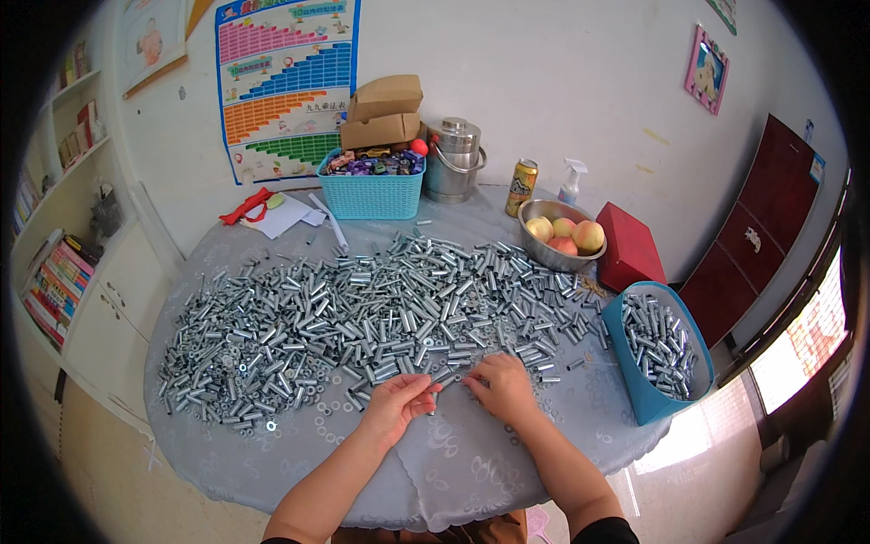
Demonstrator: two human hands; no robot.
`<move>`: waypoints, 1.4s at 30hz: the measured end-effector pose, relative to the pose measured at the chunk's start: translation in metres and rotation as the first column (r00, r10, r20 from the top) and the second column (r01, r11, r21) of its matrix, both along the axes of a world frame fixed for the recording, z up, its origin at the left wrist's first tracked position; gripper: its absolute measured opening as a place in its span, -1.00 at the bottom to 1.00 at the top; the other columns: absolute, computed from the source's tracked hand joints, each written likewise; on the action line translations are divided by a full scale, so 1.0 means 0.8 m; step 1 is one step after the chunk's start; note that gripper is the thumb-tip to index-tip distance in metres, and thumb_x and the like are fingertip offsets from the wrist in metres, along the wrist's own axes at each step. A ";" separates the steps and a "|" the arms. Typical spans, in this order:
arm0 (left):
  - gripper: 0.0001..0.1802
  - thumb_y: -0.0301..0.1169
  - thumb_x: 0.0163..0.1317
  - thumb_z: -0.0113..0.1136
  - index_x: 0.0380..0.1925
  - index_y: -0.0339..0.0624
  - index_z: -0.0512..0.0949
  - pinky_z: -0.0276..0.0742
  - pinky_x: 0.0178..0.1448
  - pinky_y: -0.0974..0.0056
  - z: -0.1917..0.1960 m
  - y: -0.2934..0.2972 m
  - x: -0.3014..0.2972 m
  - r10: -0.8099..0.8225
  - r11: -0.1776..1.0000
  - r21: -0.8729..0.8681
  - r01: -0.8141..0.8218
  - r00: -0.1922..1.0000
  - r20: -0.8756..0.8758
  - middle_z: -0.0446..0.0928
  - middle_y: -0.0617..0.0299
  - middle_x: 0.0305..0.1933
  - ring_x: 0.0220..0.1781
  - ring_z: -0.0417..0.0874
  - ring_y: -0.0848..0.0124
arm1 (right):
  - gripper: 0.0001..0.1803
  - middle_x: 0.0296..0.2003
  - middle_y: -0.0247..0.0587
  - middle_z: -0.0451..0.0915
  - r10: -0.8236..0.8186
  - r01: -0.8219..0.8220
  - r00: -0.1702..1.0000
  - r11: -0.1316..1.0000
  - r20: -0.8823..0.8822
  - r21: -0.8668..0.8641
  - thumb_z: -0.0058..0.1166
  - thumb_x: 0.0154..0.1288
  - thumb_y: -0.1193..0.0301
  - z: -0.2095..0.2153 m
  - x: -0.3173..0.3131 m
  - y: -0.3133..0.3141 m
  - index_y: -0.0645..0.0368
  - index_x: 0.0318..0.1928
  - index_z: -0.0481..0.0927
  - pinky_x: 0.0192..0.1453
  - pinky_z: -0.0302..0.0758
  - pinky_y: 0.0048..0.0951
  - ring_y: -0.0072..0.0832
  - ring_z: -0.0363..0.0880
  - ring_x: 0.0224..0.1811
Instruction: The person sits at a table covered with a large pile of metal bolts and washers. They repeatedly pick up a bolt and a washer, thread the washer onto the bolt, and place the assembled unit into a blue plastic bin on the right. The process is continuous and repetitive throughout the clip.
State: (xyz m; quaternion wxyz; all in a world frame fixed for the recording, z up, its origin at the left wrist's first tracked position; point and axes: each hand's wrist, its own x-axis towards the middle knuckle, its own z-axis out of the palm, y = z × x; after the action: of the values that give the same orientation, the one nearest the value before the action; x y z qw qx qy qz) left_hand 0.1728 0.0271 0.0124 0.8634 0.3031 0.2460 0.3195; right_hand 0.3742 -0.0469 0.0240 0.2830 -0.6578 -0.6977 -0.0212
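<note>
Round grey-clothed table (453,471), metal sleeves (362,308) heaped across it, left hand (399,403) apparently pinching one small sleeve, right hand (500,385) curled, fingertips on pile edge, bare cloth nearest the person.

Round table (299,471) w/ a grey patterned cloth. A wide heap of small silver metal sleeves and washers (362,317) covers most of the middle, spreading left to right. At the far edge: turquoise basket (372,195), steel lidded pot (453,161), drink can (521,187), spray bottle (571,181). Far left: red-handled item on white papers (272,213). Right side: steel bowl of peaches (560,238), a red box (630,247) just beside it, and a blue bin (657,349) w/ more sleeves at the near-right rim.
</note>
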 end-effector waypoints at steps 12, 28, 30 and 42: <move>-0.85 -0.47 0.17 0.14 -0.31 -0.33 0.52 0.60 -0.29 0.37 0.000 -0.001 0.003 0.000 1.000 0.000 0.000 1.000 -0.026 0.58 -0.04 -0.27 -0.44 0.61 0.46 | -0.81 -0.43 -0.21 0.55 0.053 -0.045 0.997 0.991 -0.058 0.126 0.22 -0.06 0.38 -0.006 -0.015 0.006 0.11 -0.35 0.63 -0.17 0.38 -0.28 -0.24 0.50 -0.30; -0.83 -0.45 0.14 0.18 -0.31 -0.33 0.53 0.60 -0.29 0.39 0.005 -0.005 0.003 -0.029 0.998 0.053 0.035 0.993 -0.113 0.59 0.04 -0.31 -0.44 0.60 0.47 | -0.75 -0.32 -0.23 0.60 0.173 -0.132 0.757 0.985 -0.630 0.113 0.23 0.00 0.54 0.020 -0.010 -0.010 0.14 -0.22 0.64 -0.07 0.42 -0.47 -0.45 0.51 -0.19; -0.84 -0.45 0.14 0.17 -0.32 -0.33 0.53 0.60 -0.29 0.40 0.006 -0.005 0.003 -0.026 0.997 0.071 0.037 0.990 -0.139 0.58 0.05 -0.33 -0.44 0.60 0.46 | -0.76 -0.32 -0.22 0.61 0.207 -0.147 0.804 0.978 -0.557 0.150 0.24 -0.01 0.55 0.020 -0.010 -0.010 0.16 -0.24 0.64 -0.07 0.42 -0.45 -0.44 0.51 -0.20; -0.84 -0.49 0.15 0.16 -0.32 -0.38 0.51 0.62 -0.28 0.35 0.009 -0.013 0.008 0.048 0.981 0.194 -0.020 0.989 -0.140 0.57 0.03 -0.35 -0.43 0.60 0.41 | -0.61 -0.52 -0.29 0.52 0.084 -0.129 0.608 0.992 -0.790 0.005 -0.18 0.37 0.23 0.019 -0.016 -0.013 0.27 -0.34 0.60 -0.29 0.41 -0.53 -0.58 0.42 -0.45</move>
State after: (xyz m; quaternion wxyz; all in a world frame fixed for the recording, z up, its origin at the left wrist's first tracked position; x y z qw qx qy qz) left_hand 0.1793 0.0163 0.0195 0.8044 0.4031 0.2810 0.3340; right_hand 0.3617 -0.0574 0.0394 0.5440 -0.5647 -0.5407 0.3048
